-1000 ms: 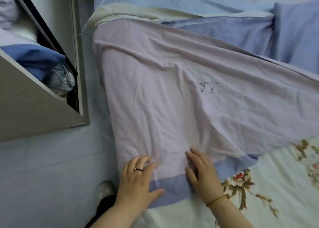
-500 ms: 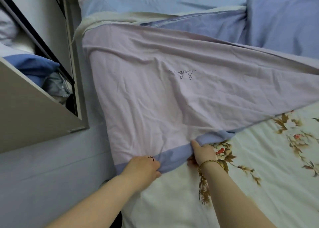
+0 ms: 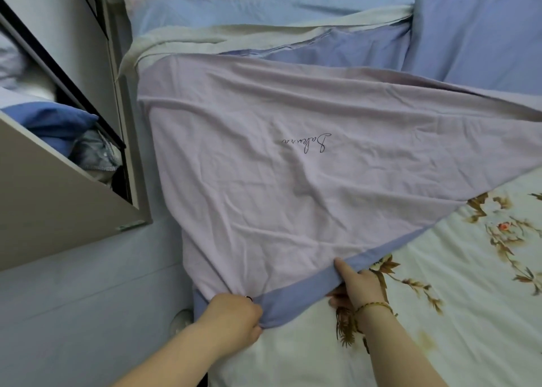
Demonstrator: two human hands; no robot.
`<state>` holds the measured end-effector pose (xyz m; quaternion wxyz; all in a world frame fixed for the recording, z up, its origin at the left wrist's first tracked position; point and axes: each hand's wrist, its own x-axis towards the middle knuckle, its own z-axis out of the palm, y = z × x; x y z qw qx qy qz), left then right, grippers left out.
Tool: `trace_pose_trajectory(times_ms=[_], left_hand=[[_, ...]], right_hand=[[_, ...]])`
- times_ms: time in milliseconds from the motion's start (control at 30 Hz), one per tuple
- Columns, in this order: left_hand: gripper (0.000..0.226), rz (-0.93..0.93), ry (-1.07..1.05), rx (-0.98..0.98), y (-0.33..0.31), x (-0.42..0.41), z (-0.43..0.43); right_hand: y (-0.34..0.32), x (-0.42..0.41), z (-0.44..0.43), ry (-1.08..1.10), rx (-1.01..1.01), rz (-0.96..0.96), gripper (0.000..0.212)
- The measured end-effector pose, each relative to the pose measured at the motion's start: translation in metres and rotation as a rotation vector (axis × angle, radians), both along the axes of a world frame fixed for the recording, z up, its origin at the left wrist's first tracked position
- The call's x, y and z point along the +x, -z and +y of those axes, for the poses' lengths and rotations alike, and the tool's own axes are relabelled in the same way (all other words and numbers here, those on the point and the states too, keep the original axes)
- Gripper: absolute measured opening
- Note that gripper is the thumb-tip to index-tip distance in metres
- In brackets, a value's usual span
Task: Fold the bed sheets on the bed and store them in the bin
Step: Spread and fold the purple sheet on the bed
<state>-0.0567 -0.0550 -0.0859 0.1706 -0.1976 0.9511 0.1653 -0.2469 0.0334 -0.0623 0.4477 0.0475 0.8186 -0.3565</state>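
A lilac bed sheet (image 3: 293,187) with a blue border and dark script lettering lies spread across the bed. My left hand (image 3: 231,319) is closed on its near blue hem at the left corner. My right hand (image 3: 356,287) grips the same hem further right, thumb on top, fingers tucked under. The hem is lifted slightly off the floral sheet (image 3: 440,298) beneath. At the left, a grey open bin (image 3: 58,210) holds folded blue and grey fabric.
Blue bedding (image 3: 469,34) and a pale cream cloth (image 3: 205,34) lie at the far side of the bed. The floor (image 3: 73,313) runs between the bed and the bin. A white shoe tip (image 3: 181,319) shows beside my left wrist.
Both hands went from lying flat on the sheet to gripping its blue hem. They have pulled the hem up and toward me, uncovering more of the floral sheet at the right.
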Motion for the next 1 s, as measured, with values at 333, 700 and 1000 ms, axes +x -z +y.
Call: trace_pose_trajectory(times_ms=[333, 700, 1000], left_hand=[[0.030, 0.395, -0.416, -0.163, 0.018, 0.011, 0.039], [0.057, 0.367, -1.069, 0.049, 0.023, 0.039, -0.004], [0.042, 0.371, -0.654, -0.253, 0.005, 0.097, -0.017]], right_hand=[[0.009, -0.008, 0.007, 0.001, -0.044, -0.012, 0.024], [0.022, -0.012, -0.008, 0.042, 0.010, 0.061, 0.033], [0.000, 0.012, -0.020, 0.212, -0.258, -0.128, 0.025]])
